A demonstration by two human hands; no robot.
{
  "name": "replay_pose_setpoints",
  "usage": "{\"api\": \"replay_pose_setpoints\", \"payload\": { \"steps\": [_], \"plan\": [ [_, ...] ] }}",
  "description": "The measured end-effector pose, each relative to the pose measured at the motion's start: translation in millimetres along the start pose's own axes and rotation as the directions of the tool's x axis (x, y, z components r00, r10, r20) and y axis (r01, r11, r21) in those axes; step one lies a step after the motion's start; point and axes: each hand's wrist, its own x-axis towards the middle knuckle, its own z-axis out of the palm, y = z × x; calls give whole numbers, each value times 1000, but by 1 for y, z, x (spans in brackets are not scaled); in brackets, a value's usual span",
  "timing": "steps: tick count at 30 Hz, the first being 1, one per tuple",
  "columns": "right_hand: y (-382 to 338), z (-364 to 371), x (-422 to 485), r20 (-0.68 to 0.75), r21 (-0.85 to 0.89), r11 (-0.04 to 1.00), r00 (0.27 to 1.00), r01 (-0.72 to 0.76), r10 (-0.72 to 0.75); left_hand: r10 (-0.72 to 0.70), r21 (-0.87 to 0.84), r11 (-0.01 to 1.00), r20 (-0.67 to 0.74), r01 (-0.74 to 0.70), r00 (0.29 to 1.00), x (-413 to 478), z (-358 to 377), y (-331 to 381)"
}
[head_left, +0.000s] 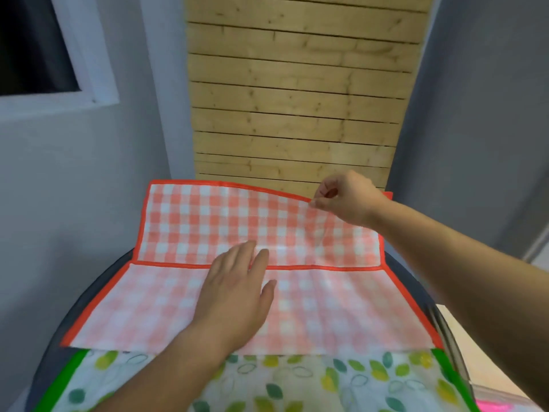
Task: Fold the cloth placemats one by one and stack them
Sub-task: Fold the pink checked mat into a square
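Left hand flat on gingham placemat; right hand pinching edge (leafy placemat beneath)

Wooden slat panel ahead; grey wall left; white-framed window upper left; dark round table.

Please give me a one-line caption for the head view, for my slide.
Left hand presses the red checked placemat while the right hand pinches its far edge.
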Motion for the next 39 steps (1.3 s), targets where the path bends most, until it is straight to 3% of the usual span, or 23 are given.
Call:
{"api": "replay_pose_setpoints", "payload": {
  "steps": [10,13,16,18,21,25,39],
  "plan": [
    [-36,-33,-127,113,-6,995,989,100,-98,281,56,959,-276,-277,919,-40,-78,10],
    [-34,-20,-163,169,26,998,984,55,-59,332,102,942,-150,-319,931,-60,-75,5],
    [-31,2,-190,213,61,998,977,-7,-7,271,50,959,132,-279,954,-71,-61,-7],
    [-25,16,-203,221,121,991,975,-61,33,227,21,970,289,-243,930,-77,-51,-16],
    [-13,33,-213,235,145,987,971,-70,34,196,-31,979,397,-200,897,-79,-39,-24],
    [-3,42,-218,221,163,986,975,-42,5,229,-40,971,454,-237,861,-77,-32,-28],
    [2,54,-228,179,153,988,984,-9,-19,234,-93,972,493,-216,838,-72,-22,-39]
  ]
}}
